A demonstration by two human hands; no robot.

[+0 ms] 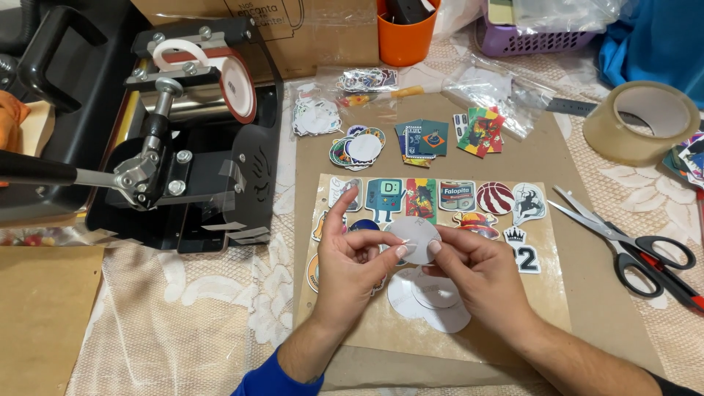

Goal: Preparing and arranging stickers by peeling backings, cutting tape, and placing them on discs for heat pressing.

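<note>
Both my hands hold a small round white sticker (413,239) above a tan sheet (543,293) covered with colourful stickers (457,196). My left hand (347,268) pinches the sticker's left edge with thumb and fingers, index finger raised. My right hand (478,273) grips its right edge with thumb and fingertips. Under my hands lie several round white backing pieces (433,304) on the sheet.
A black mug heat press (191,132) stands at the left. Black-handled scissors (631,246) lie at the right, a roll of clear tape (639,121) behind them. Sticker piles (422,138), plastic bags (488,92), an orange cup (405,33) and a purple basket (532,37) sit behind.
</note>
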